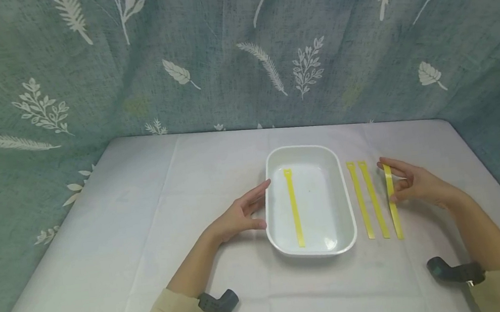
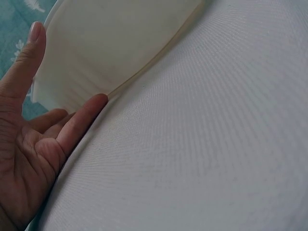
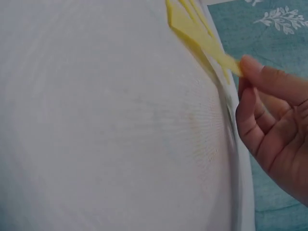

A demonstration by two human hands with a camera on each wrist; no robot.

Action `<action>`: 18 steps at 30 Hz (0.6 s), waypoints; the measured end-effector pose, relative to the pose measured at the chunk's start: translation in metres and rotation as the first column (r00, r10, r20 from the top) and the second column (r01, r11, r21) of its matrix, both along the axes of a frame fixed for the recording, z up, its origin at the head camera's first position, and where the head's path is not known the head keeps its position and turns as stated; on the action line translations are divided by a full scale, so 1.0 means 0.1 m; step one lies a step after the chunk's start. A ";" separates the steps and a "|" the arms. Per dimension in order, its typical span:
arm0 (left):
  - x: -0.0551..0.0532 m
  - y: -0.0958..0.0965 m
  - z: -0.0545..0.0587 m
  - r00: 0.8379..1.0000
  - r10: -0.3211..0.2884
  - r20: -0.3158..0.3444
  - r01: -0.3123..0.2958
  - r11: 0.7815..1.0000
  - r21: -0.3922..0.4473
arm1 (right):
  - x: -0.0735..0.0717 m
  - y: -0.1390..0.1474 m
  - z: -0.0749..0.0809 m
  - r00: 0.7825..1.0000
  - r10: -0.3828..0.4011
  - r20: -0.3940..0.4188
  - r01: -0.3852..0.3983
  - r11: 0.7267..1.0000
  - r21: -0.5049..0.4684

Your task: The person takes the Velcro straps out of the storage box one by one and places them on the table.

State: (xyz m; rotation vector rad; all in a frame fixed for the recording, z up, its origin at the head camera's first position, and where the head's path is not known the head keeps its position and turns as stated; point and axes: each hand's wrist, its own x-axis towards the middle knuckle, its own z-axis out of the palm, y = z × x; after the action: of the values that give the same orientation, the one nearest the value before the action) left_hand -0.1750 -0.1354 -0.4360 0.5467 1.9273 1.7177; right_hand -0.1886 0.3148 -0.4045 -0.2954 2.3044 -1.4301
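Note:
A white rectangular tray (image 1: 322, 194) stands on the table with one yellow strap (image 1: 294, 210) lying lengthwise inside it. Against the tray's left side rests my left hand (image 1: 238, 218), thumb and fingers spread; the left wrist view shows fingertips by the tray's outer wall (image 2: 115, 43). To the right of the tray, my right hand (image 1: 424, 186) pinches another yellow strap (image 1: 389, 182) by its edge. In the right wrist view this strap (image 3: 202, 43) bends up from the cloth to the fingertips. Two more yellow straps (image 1: 360, 200) lie side by side between tray and right hand.
A white cloth (image 1: 179, 183) covers the table, creased in places. Behind it hangs a blue-green curtain (image 1: 201, 39) with white leaf prints. Dark wrist cameras (image 1: 219, 303) are strapped at both of my sleeves.

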 end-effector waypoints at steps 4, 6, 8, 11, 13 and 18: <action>-0.01 0.00 -0.01 1.000 0.001 0.000 -0.001 1.000 -0.001 | 0.00 -0.01 -0.05 0.998 0.020 -0.052 -0.019 1.000 0.008; -0.01 0.00 -0.01 1.000 0.000 0.002 0.000 1.000 0.001 | 0.00 -0.02 -0.06 0.997 0.030 -0.073 -0.028 0.999 0.022; -0.01 0.00 -0.01 1.000 -0.002 0.000 0.002 1.000 0.002 | 0.00 -0.03 -0.05 0.996 0.031 -0.082 -0.028 0.999 0.042; -0.01 0.00 -0.01 1.000 -0.004 -0.001 0.004 1.000 0.002 | 0.00 -0.03 -0.04 0.997 0.026 -0.078 -0.020 0.997 0.077; -0.01 0.00 -0.01 1.000 -0.003 -0.004 0.003 1.000 0.001 | 0.00 -0.03 -0.04 0.998 0.022 -0.066 -0.016 0.996 0.092; 0.00 0.00 0.00 1.000 0.002 -0.007 -0.002 1.000 -0.005 | 0.01 -0.04 -0.03 0.998 0.010 -0.068 -0.001 0.992 0.130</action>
State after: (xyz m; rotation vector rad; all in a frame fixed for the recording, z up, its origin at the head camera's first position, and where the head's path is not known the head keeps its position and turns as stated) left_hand -0.1752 -0.1354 -0.4363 0.5502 1.9368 1.7144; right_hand -0.1875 0.3111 -0.4071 -0.3161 2.4367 -1.2785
